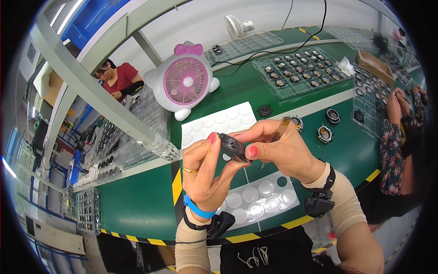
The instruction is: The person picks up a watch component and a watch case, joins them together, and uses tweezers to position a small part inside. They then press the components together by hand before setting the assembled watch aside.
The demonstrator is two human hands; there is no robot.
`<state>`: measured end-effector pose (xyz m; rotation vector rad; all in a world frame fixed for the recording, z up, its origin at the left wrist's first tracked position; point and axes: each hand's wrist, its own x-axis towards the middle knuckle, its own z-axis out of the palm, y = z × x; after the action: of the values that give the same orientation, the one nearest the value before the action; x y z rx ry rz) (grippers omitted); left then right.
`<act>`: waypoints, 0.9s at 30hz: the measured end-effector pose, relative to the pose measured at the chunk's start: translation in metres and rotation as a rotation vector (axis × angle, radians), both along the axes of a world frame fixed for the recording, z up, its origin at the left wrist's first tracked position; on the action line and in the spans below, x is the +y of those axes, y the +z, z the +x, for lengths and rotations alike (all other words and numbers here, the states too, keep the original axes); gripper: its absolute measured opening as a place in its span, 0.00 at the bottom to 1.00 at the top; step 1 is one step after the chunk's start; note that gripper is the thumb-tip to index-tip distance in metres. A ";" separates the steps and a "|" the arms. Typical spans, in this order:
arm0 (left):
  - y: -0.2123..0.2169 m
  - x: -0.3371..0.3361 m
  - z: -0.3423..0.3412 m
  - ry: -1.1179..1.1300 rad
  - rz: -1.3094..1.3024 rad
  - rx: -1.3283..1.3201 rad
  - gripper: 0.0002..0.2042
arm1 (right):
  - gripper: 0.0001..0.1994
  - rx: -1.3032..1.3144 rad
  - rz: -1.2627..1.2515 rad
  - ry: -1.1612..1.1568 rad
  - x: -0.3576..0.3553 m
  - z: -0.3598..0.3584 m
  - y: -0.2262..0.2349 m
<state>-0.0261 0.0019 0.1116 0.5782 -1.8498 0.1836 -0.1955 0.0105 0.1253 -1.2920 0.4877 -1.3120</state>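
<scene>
My left hand and my right hand hold a black round watch case between them, tilted on edge above the green bench. Fingertips of the left hand grip its left side, while the right thumb and fingers pinch its right side. A brownish translucent strip lies across the right fingers. Under the hands is a clear sheet of round film stickers, with one circle gone at its upper right. Beyond the hands a white sheet of round stickers lies flat. Two open watch cases rest right of my right hand.
A pink and white fan stands at the back left, beside a grey metal post. Clear trays of watch parts fill the far right. Another person's hands work at the right; a person in red sits at the far left.
</scene>
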 end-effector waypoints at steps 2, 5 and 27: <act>0.002 0.001 0.000 0.015 -0.029 -0.018 0.32 | 0.12 -0.022 -0.009 0.001 0.000 0.002 -0.002; 0.002 0.003 0.000 0.000 0.003 -0.004 0.32 | 0.12 -0.020 0.012 0.026 0.001 -0.001 0.000; -0.001 -0.006 0.004 -0.012 0.055 -0.075 0.31 | 0.11 -0.056 -0.005 -0.003 0.001 0.006 -0.001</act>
<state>-0.0222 -0.0044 0.1107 0.6050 -1.9355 0.1481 -0.1892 0.0116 0.1242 -1.2556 0.4479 -1.3487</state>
